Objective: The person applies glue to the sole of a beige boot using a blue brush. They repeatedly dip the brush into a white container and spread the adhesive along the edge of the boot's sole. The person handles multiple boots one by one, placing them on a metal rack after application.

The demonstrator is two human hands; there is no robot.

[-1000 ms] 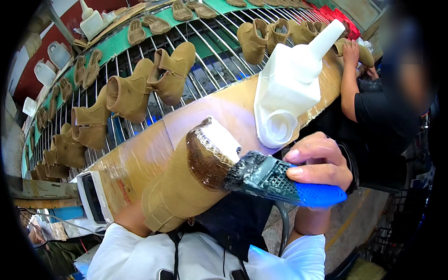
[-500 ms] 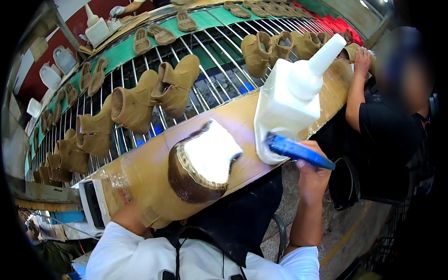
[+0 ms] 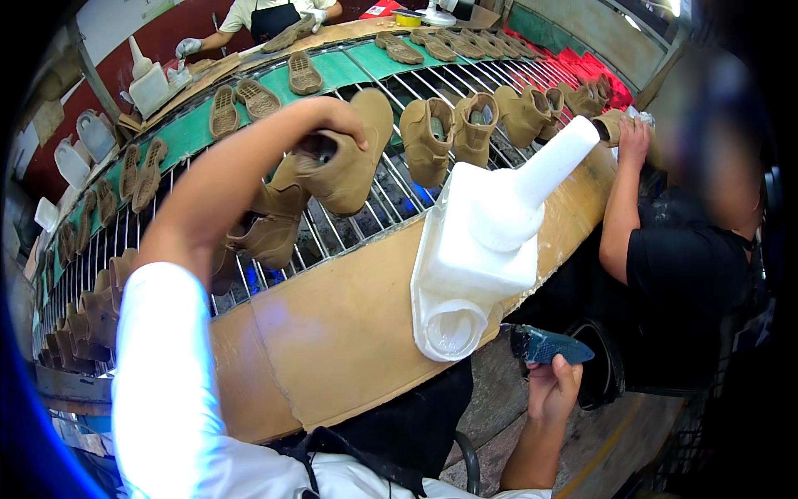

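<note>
My left arm reaches far forward across the wire rack. My left hand (image 3: 339,116) is closed on the upper edge of a tan ankle boot (image 3: 345,176), whose opening faces me. Another tan boot (image 3: 274,233) stands partly hidden beneath it and my forearm. Low on the right, my right hand (image 3: 555,384) grips a dark blue brush (image 3: 553,345) by its body, bristle end pointing left. Close by stands a white plastic dispenser bottle (image 3: 490,241) with a long spout. White liquid lies in the round cup at its near end.
Tan cardboard (image 3: 332,324) covers the ledge before me. Several tan boots (image 3: 428,141) line the metal rack (image 3: 324,224), with shoe soles (image 3: 305,73) on a green strip (image 3: 337,73) behind. A co-worker in black (image 3: 682,249) sits at right; another wearing gloves works opposite.
My left hand has carried the boot from over the cardboard, its sole coated white and facing up, out to the rack. My right hand and the brush have dropped lower, away from the bottle.
</note>
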